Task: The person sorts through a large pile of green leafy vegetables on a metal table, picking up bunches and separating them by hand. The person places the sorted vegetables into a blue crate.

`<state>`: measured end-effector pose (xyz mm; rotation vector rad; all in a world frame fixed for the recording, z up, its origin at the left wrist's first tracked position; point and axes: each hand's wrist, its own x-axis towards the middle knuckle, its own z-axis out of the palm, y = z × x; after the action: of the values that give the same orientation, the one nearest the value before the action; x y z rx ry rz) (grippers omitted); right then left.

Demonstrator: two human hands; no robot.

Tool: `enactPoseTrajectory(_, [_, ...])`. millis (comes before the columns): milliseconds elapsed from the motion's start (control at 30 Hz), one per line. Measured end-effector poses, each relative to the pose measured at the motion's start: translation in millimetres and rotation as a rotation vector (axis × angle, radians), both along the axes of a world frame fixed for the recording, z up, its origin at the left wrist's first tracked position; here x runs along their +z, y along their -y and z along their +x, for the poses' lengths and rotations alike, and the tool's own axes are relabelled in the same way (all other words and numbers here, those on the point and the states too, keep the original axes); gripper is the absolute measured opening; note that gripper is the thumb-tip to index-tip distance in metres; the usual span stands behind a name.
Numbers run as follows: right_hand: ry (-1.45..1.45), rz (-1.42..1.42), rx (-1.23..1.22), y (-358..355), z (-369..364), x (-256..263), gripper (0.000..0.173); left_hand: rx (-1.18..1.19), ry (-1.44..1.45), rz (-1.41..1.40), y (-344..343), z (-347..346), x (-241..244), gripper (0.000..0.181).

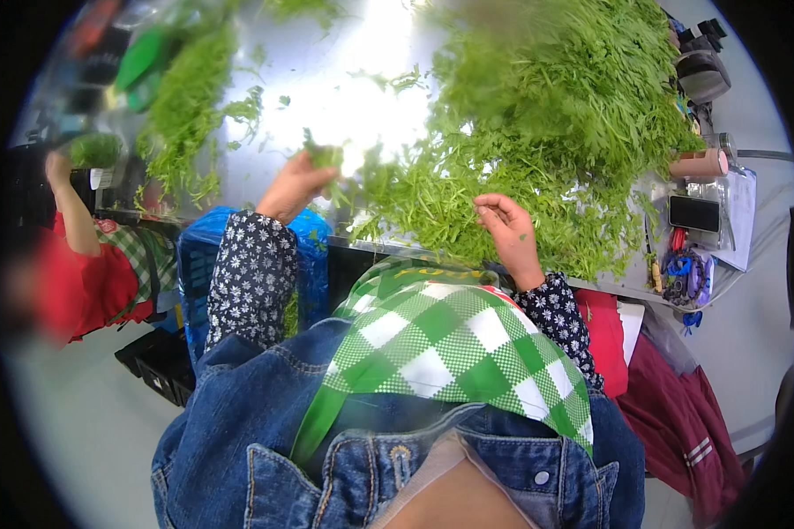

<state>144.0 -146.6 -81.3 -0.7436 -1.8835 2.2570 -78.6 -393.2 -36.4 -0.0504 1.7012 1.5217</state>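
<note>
My left hand holds a small bunch of leafy greens, blurred, above the metal table. My right hand is at the near edge of a large heap of feathery leafy greens. Its fingers are loosely curled, with a gap at the thumb and nothing plainly between them. A scrap of leaf sticks near its wrist. Loose stems and leaves spread from the heap to between my hands. A second row of greens lies on the left part of the table.
A crate lined with blue plastic stands below the table edge, by my left sleeve. At left, a person in red raises a hand near packed greens. A phone, a pink cylinder and papers lie at right. Black crates stand on the floor.
</note>
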Motion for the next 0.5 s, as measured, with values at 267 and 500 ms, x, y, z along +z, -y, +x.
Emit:
enactPoseTrajectory(267, [0.041, 0.004, -0.04, -6, 11, -5, 0.016, -0.268, -0.097, -0.013, 16, -32, 28, 0.038])
enactPoseTrajectory(500, [0.047, 0.013, -0.063, -9, 22, -8, 0.016, -0.56, -0.087, -0.281, 10, -37, 17, 0.032])
